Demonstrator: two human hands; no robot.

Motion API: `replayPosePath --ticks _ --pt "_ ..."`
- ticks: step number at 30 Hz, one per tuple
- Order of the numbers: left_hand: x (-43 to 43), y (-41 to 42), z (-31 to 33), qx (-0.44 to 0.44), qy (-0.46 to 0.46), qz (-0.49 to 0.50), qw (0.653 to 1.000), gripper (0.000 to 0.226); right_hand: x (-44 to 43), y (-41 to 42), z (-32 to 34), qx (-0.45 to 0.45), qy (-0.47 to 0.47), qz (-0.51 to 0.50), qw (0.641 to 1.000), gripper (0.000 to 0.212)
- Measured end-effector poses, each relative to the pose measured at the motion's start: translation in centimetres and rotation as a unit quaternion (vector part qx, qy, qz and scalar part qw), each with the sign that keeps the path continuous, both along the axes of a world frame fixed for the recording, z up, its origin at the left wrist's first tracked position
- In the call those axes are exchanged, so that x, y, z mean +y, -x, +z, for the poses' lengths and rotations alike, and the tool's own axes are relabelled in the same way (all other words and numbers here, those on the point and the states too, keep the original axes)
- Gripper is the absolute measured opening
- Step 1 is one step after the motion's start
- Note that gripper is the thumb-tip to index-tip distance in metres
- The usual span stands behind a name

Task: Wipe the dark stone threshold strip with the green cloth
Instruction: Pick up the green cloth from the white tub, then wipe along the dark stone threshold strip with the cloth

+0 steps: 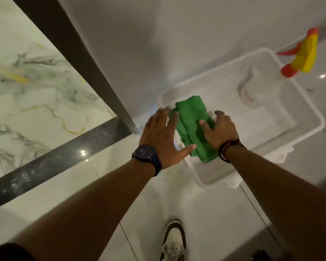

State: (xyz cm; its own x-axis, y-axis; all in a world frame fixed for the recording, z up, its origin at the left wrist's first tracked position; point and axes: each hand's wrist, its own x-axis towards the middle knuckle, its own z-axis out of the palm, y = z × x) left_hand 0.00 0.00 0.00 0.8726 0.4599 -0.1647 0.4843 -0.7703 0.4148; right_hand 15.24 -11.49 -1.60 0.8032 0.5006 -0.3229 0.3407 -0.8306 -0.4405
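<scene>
A folded green cloth [191,125] lies in the near left corner of a white plastic tray [309,117] on the floor. My left hand [161,134], with a dark watch on its wrist, is spread flat, fingers on the cloth's left edge and thumb at its near end. My right hand [219,129], wearing a cord bracelet, lies on the cloth's right side with curled fingers. The dark stone threshold strip [51,164] runs diagonally across the floor to the left of both hands, speckled with pale dust.
A clear spray bottle [256,89] with a yellow and red trigger head [303,55] stands in the tray's far right. A dark door frame edge [73,53] and white wall rise behind the tray. Marble tiles lie beyond the strip. My shoe [174,240] is below.
</scene>
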Motion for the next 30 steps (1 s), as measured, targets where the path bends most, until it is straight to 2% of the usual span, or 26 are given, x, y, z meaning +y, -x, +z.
replayPosePath --ticks 3,5,9,14,18,21,26,30 --pt "-0.2 -1.0 -3.1 0.011 -0.05 -0.02 0.998 0.108 0.7 -1.3 -3.0 -0.047 0.011 0.002 0.999 0.063" --pt "-0.2 -1.2 -4.8 0.011 -0.059 -0.028 0.998 0.108 1.2 -2.0 -4.3 -0.027 0.008 0.008 1.0 0.058" --pt "-0.2 -0.9 -5.2 -0.004 -0.046 -0.029 0.998 0.107 1.4 -2.0 -4.8 -0.016 -0.009 0.064 0.998 0.03" --pt "1.5 2.8 -2.4 -0.004 0.0 -0.014 1.0 0.105 1.3 1.1 0.4 -0.044 -0.076 0.186 0.979 0.025" --pt "4.9 9.4 0.5 0.01 -0.001 0.005 1.0 0.098 4.1 6.4 6.1 -0.066 -0.149 0.262 0.951 0.02" --pt "7.4 15.2 0.6 0.021 -0.014 0.038 0.999 0.093 7.7 10.7 7.0 -0.052 -0.17 0.295 0.939 0.019" --pt "11.2 24.0 -7.2 0.085 -0.035 0.086 0.992 0.092 15.6 17.7 -1.2 -0.013 -0.167 0.307 0.937 0.021" --pt "12.1 28.0 -17.9 0.071 -0.03 0.113 0.991 0.088 20.7 21.7 -13.2 0.033 -0.114 0.309 0.944 0.019"
